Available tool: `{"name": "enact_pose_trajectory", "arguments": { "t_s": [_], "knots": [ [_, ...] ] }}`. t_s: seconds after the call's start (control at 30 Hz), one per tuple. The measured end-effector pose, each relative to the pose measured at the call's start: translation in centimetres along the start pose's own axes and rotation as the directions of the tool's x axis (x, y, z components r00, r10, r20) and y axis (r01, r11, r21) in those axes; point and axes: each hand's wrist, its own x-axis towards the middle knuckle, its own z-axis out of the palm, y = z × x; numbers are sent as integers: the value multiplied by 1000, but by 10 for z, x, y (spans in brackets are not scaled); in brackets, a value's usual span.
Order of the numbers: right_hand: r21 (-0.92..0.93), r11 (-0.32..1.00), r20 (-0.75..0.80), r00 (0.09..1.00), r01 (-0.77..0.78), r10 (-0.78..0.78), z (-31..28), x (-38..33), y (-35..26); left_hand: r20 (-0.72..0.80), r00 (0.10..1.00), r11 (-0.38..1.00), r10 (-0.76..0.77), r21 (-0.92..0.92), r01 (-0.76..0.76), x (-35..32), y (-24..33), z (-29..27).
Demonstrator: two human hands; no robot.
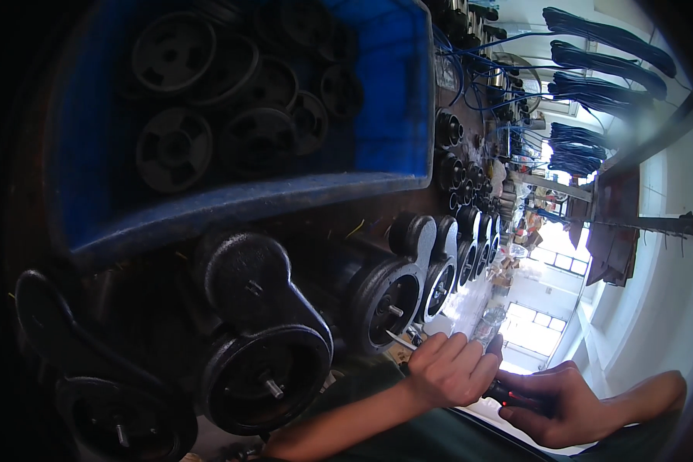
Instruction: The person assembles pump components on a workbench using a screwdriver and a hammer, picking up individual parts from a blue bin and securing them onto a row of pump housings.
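My left hand (454,369) is closed in a fist, and a pale slim pointed strip (401,340) sticks out of it toward a black round housing (385,308). That housing has a threaded metal stud in its open face. Close beside the left fist, my right hand (558,404) is wrapped around a dark handle with red spots (508,394). The handle's end reaches the left fist; whether it and the strip are one tool, I cannot tell. Nearer stands a larger black housing (266,377) with a rounded upper lobe and a stud.
Another black housing (123,416) stands at the lower left, and several more (466,258) line up farther off. A blue crate (393,92) holds several dark round wheels (173,150). Bundles of dark cable (608,38) hang at the upper right. Small round metal parts (448,127) sit beyond the crate.
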Motion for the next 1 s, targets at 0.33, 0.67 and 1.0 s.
{"name": "enact_pose_trajectory", "arguments": {
  "t_s": [0.33,0.67,1.0],
  "knots": [
    [-297,940,81,985,167,-150,-4,3,-6,-38,999,1000,21,11,-20,-10,0,5],
    [262,964,124,992,-47,15,-11,8,41,73,994,985,79,147,-89,-11,1,17],
    [204,961,107,971,187,-211,-15,13,61,120,989,969,88,221,-113,-11,2,20]
  ]
}}
